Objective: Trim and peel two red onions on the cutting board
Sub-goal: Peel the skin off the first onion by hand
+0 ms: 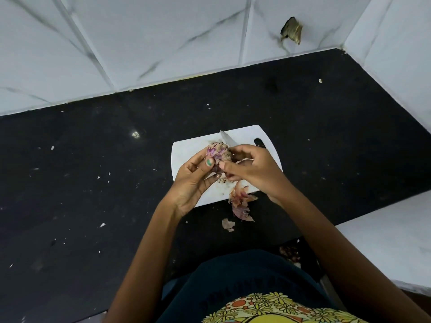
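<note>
Bottom of frame: dark garment with yellow floral print, both forearms reaching up toward centre.

Loose onion skins lie just below centre, partly on the near edge of the cutting board, partly on the black surface; one smaller scrap sits nearer the person.

Centre: left hand cups a red onion from below, fingers curled round it, thumb (green nail) pressed on its side. Onion is held just above the board, papery skin partly torn.

Right hand curls round a knife whose handle is hidden; thumb and forefinger meet at the onion. The blade points to the upper left past the onion.

Far: white crumbs scattered over the surface. Marbled white wall tiles behind, with a broken hole at upper right.
</note>
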`<state>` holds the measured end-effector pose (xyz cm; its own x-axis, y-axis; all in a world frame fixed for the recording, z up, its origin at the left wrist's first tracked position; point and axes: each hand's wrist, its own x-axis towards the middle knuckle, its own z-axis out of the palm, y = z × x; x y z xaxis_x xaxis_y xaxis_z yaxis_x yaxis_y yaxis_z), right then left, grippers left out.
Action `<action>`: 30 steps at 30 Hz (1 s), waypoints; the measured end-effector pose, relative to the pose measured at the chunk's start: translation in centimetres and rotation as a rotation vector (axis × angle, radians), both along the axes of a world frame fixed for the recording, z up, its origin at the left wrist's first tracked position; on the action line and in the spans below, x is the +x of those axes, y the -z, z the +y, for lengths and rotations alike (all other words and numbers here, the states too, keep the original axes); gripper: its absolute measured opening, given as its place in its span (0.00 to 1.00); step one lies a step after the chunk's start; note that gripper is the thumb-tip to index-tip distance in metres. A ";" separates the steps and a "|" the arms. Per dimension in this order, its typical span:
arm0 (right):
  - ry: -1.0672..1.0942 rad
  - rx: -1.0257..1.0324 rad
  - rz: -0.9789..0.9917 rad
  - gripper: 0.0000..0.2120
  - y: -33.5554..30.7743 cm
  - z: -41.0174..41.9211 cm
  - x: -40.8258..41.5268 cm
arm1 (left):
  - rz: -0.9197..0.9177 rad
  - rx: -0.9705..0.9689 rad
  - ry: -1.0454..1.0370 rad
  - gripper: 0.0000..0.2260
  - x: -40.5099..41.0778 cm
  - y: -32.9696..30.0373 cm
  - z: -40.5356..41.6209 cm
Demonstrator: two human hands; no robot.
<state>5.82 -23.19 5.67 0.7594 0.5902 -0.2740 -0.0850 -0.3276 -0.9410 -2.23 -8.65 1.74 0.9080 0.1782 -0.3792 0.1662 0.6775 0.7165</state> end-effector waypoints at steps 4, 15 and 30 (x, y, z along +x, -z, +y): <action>-0.002 -0.049 -0.033 0.12 0.0 0.1 0.3 | 0.032 0.080 0.007 0.22 0.0 -0.3 0.0; -0.081 -0.059 -0.068 0.08 -1.2 0.0 1.2 | 0.039 0.083 0.016 0.17 -0.3 -0.4 -0.1; -0.110 -0.065 -0.092 0.10 -1.5 0.0 1.3 | 0.025 0.017 0.003 0.28 -0.3 0.0 0.3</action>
<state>7.10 -23.20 7.15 0.7150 0.6541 -0.2469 0.0400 -0.3908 -0.9196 -2.49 -8.36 1.77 0.8987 0.1823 -0.3988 0.1861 0.6649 0.7233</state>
